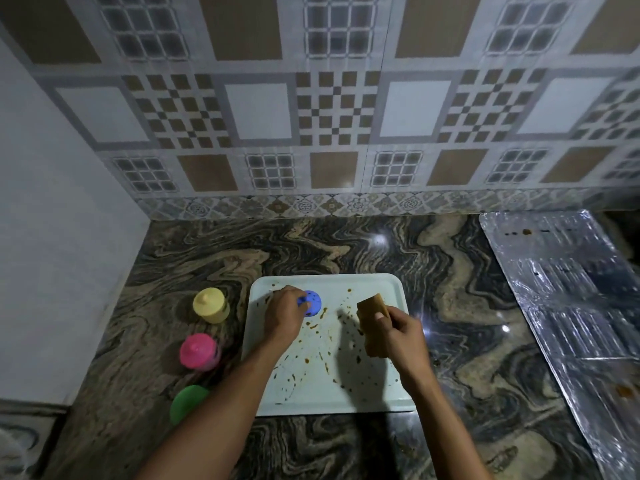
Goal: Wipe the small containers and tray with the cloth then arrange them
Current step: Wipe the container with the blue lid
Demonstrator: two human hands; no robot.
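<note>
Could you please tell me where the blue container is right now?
In the head view, the blue container is at the far left of the tray, held by the left hand, just right of the yellow container standing on the counter.

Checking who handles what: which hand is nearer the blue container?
Left. The left hand grips the blue container on the tray; the right hand holds the cloth apart, to its right.

A: Arms – what's worn?
B: Bare left forearm (pixel 221 403) & bare right forearm (pixel 438 414), uncovered to frame edge at 7 & 5 o'clock.
A: Hands?
B: Left hand (pixel 284 315), right hand (pixel 403 336) bare too; right thumbnail trimmed short.
</note>
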